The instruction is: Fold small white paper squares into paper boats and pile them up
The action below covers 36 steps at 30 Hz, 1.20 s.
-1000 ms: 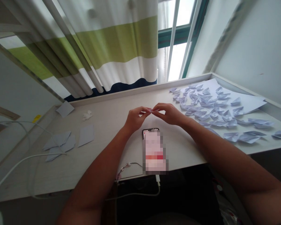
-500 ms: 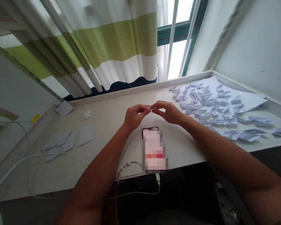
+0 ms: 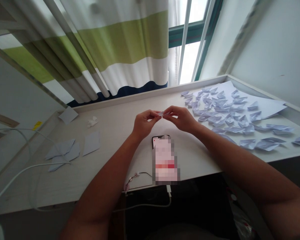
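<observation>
Both my hands meet above the middle of the pale desk (image 3: 110, 140). My left hand (image 3: 143, 122) and my right hand (image 3: 181, 118) each pinch one end of a small folded piece of pale paper (image 3: 162, 113), held just off the desk surface. Fingers of both hands are closed on it. Directly below my hands a phone (image 3: 165, 160) lies flat near the desk's front edge, its screen blurred.
Several folded paper boats (image 3: 222, 113) cover the right side of the desk, some on a white sheet (image 3: 267, 106). Flat paper pieces (image 3: 65, 151) and a crumpled scrap (image 3: 92, 122) lie at left. White cables (image 3: 20, 173) run along the left; a striped curtain (image 3: 110, 50) hangs behind.
My hands have stayed in place, shifting only slightly while working the small folded paper. The view has tilted a little.
</observation>
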Available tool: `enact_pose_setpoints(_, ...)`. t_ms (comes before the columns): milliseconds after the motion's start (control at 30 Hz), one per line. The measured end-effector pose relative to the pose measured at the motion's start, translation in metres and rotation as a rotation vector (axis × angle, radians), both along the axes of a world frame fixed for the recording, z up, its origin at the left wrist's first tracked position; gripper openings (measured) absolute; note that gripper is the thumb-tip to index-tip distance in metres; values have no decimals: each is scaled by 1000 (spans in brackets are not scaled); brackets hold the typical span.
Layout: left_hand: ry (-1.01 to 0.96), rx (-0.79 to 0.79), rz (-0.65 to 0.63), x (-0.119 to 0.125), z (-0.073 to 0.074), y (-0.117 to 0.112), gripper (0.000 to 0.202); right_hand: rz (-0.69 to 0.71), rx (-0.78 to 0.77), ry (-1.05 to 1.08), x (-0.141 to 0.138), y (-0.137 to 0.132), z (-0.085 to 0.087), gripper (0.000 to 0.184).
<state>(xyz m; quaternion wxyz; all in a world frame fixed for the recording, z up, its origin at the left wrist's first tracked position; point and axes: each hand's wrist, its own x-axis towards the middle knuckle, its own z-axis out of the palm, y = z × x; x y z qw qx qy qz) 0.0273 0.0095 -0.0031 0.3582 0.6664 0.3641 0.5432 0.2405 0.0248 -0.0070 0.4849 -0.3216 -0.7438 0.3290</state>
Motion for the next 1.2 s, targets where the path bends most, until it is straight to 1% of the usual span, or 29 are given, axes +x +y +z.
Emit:
enact_pose_setpoints(67,-30,-9,31,1,0,1,30,-24,-21,56,-2,0,-1,36)
enact_pose_setpoints(167,-114,-50,41,5,1,1,37,-14,-65,136,-5,-1,0,41)
enact_pose_setpoints(233,-177,-82,28,7,1,1,39,-22,-68,171,-6,-1,1,39)
enact_pose_setpoints(300,-197,-102,7,8,1,1,40,-36,-57,188,-7,-2,2,37)
enact_pose_setpoints(400,-145,-111,-23,7,0,1,39,-26,-59,182,-8,-1,0,37)
enact_pose_setpoints(533,-29,-135,5,1,-2,4,35,47,-171,120,-7,4,-6,37)
enact_pose_setpoints(600,3,-157,18,-2,-3,5,35,48,-202,78,-6,7,-8,36)
enact_pose_setpoints(767,53,-211,-32,-3,-1,4,37,-4,-126,-50,-5,6,-6,31)
enact_pose_setpoints(833,48,-183,1,-1,1,3,39,-19,-115,-51,-6,5,-4,33)
enact_pose_setpoints(900,51,-124,57,1,1,2,39,-32,-152,12,-8,3,-3,37)
enact_pose_setpoints(967,78,-46,130,3,-1,0,36,-12,-248,98,-10,2,-3,44)
enact_pose_setpoints(1067,111,57,227,6,-6,-1,31,92,-408,192,-13,2,-4,60)
enact_pose_setpoints(1133,124,79,223,9,-9,-3,28,141,-444,242,-15,2,-5,62)
enact_pose_setpoints(1200,124,67,173,12,-10,-5,27,147,-433,285,-16,3,-6,63)
